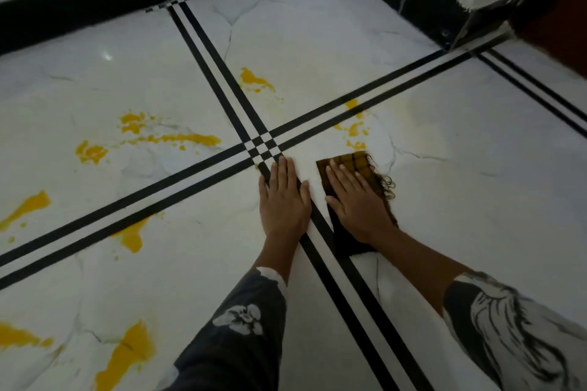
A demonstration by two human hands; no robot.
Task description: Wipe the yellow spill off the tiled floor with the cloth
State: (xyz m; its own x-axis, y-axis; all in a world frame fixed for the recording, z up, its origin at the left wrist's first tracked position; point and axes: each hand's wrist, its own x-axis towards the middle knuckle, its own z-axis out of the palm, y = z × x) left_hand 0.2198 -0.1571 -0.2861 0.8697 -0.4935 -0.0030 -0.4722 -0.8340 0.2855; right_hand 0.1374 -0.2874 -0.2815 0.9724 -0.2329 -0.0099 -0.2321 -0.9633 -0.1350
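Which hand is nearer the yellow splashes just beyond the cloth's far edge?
Right. The right hand presses flat on the cloth, its fingers pointing at those splashes just ahead. The left hand lies flat on the floor, farther to the side.

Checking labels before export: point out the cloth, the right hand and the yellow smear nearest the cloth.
right hand [359,203]: head view, back of the hand.
cloth [361,160]: head view, uncovered plaid far corner.
yellow smear [355,145]: head view, middle of the small patch just beyond the cloth.
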